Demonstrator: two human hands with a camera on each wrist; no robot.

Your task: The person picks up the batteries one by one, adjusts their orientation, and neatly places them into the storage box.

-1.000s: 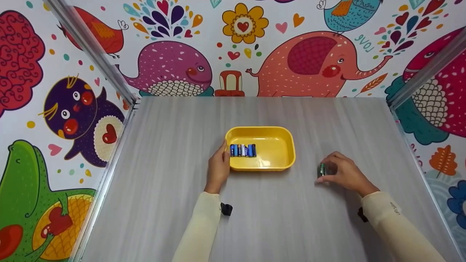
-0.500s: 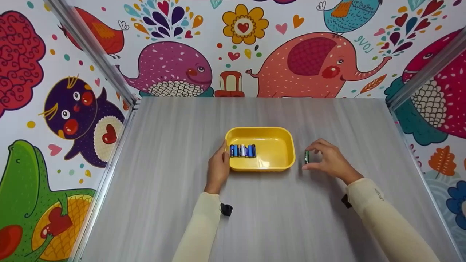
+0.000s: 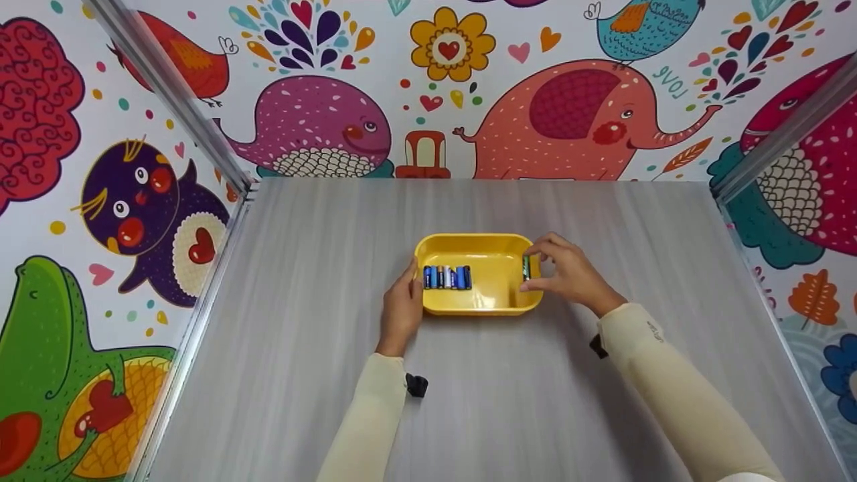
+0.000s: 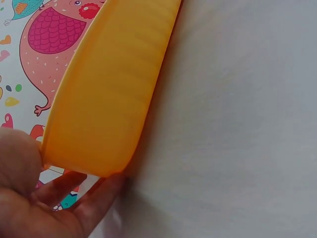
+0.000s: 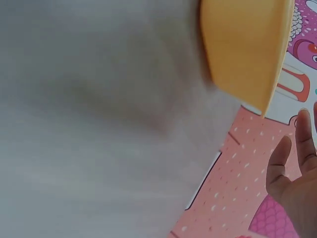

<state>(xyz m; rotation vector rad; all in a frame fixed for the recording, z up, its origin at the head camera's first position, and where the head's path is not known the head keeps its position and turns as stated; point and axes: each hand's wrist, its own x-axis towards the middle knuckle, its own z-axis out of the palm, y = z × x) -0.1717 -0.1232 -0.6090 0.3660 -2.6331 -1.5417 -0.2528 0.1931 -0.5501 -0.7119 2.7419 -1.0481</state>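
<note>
A yellow plastic tray (image 3: 479, 311) lies on the table. Along its left inside wall, several blue, dark and white batteries (image 3: 447, 277) sit side by side in a row. My left hand (image 3: 402, 311) grips the tray's left end; in the left wrist view its fingers (image 4: 101, 201) touch the outer wall near the corner. Between thumb and fingertips, my right hand (image 3: 569, 271) pinches a green battery (image 3: 526, 268) by its ends, over the tray's right end. In the right wrist view, the battery is out of sight.
A grey wood-grain table (image 3: 321, 234) surrounds the tray. Walls printed with cartoon animals (image 3: 562, 120) rise behind and at both sides, with metal corner posts (image 3: 167, 94). Black straps or mounts (image 3: 416, 385) show at the wrists.
My right hand has carried the green battery leftward and away from me, from the table at right to over the tray's right end. My left hand and the tray have stayed put.
</note>
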